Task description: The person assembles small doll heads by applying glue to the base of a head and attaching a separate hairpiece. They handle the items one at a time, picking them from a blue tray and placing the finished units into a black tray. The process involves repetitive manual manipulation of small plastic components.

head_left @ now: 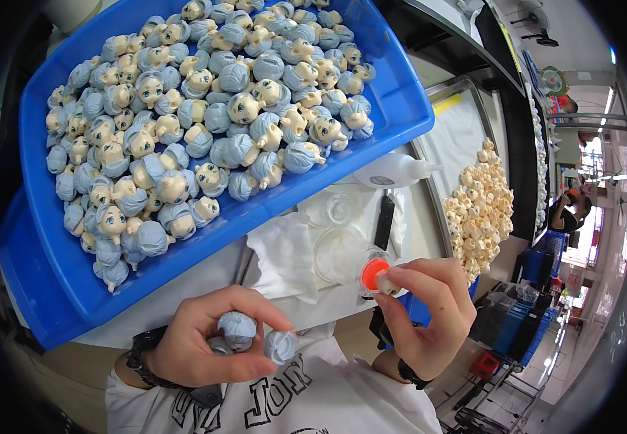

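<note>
My left hand (194, 336) is curled around doll-head pieces with light blue hair. One blue-haired piece (237, 329) lies in the palm, with part of another behind it. A further blue piece (280, 348) is pinched between thumb and forefinger. My right hand (436, 307) pinches a small cream doll face piece (387, 284) with dark marks on it. That piece is held right at a small clear jar (365, 283) with a bright orange-red round surface (375, 273); whether they touch, I cannot tell.
A large blue bin (407, 123) piled with blue-haired doll heads (245, 108) fills the upper left. Small cream parts (480, 213) lie heaped in a tray at right. Between are a white squeeze bottle (389, 172), a black-handled tool (384, 220), clear round containers (339, 253) and a white cloth (284, 253).
</note>
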The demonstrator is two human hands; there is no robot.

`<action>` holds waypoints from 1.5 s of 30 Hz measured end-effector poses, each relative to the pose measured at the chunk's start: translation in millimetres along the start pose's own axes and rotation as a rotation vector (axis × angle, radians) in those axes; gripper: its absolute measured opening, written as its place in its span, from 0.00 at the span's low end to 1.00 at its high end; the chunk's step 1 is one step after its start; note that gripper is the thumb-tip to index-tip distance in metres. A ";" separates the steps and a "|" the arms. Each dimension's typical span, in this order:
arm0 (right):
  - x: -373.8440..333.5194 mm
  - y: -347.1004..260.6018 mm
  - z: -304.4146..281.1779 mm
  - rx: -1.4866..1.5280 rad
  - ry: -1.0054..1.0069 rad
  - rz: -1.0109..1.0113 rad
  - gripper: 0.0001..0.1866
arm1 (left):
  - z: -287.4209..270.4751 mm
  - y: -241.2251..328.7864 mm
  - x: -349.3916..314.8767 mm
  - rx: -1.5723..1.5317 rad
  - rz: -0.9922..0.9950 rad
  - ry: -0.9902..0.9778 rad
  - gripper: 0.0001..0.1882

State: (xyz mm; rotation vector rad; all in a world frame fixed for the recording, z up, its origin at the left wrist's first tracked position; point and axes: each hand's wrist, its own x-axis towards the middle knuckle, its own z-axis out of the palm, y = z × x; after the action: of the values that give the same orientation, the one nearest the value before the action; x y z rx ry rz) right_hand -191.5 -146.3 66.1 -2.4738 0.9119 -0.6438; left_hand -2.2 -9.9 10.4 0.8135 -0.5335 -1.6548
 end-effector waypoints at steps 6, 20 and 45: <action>-1.5 0.5 0.6 0.014 0.009 0.025 0.20 | -1.2 0.7 0.7 0.062 0.020 -0.020 0.18; -1.0 1.7 -2.1 0.029 -0.008 0.014 0.20 | -2.2 -0.4 2.1 0.118 0.098 -0.017 0.18; -18.6 -15.8 30.0 0.533 0.002 -0.270 0.21 | -1.9 -4.0 4.5 0.170 0.152 -0.035 0.19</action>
State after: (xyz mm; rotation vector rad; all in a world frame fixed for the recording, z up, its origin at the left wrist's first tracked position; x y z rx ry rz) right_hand -179.8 -115.9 45.3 -2.1171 0.3402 -0.8503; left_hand -3.8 -13.1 5.2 0.8477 -0.7505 -1.5007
